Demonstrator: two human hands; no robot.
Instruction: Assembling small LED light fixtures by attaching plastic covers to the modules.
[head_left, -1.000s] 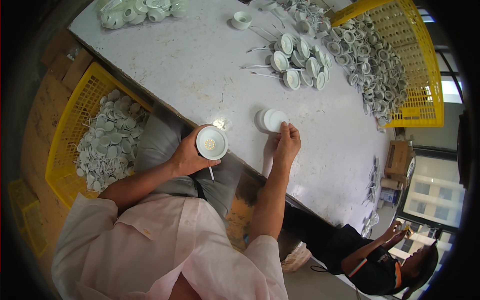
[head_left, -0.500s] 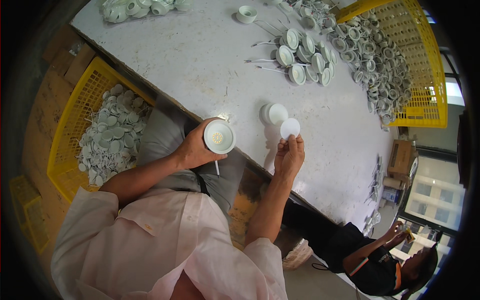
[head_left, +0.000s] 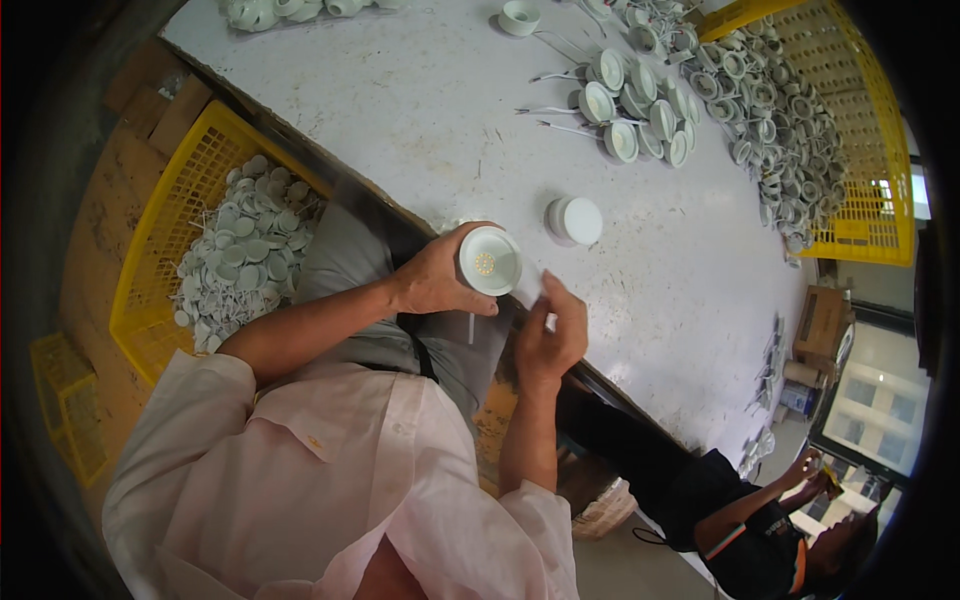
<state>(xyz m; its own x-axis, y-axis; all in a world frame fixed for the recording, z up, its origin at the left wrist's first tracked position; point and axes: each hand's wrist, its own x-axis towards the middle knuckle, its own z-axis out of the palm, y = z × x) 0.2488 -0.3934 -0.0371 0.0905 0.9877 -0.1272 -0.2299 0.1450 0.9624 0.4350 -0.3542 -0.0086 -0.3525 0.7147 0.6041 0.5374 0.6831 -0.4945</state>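
Note:
My left hand (head_left: 437, 272) is closed around a white, cup-shaped LED downlight (head_left: 502, 270), its open face up, with small yellow LEDs showing inside. A pale lead hangs below it. Beside the lamp, my right hand (head_left: 553, 335) pinches a thin white round cover (head_left: 528, 286), smeared by motion, close to the lamp's right rim. Whether the cover touches the rim, I cannot tell. On the table just beyond the hands stands a short stack of white round covers (head_left: 577, 220).
Several wired lamps (head_left: 622, 142) lie on the white table (head_left: 400, 130), near a heap of housings spilling from a yellow basket (head_left: 885, 130). Another yellow basket (head_left: 165, 215), holding wired white discs (head_left: 250, 235), is at my left. A person (head_left: 745, 520) sits at lower right.
My right hand has moved left and down from beside the stack, carrying the cover to the lamp. The lamp in my left hand sits further right in view; the whole scene has shifted slightly.

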